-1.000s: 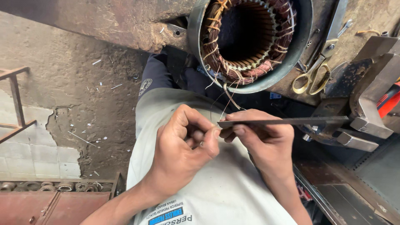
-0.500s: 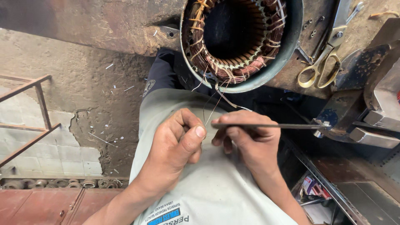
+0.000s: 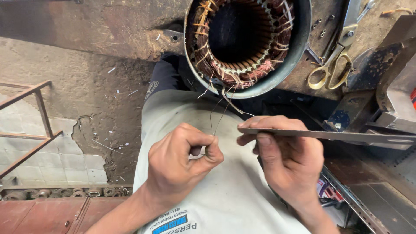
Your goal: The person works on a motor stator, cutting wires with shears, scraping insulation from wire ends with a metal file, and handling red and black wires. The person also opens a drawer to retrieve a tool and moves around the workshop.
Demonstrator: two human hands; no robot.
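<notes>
Copper windings already fill the stator (image 3: 247, 41); loose wire ends (image 3: 219, 113) hang below it. Just under the stator, the left hand (image 3: 182, 167) pinches those ends and the right hand (image 3: 286, 158) grips a flat blade (image 3: 329, 135); finishing the leads looks outstanding.

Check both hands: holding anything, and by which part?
Left hand pinches thin wire leads near their free ends; right hand grips a flat metal blade near its tip.

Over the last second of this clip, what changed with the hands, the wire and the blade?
The left hand drew apart from the right hand, now pinching the thin wire from the motor stator. The right hand kept the flat metal blade level. The scissors stayed put.
</notes>
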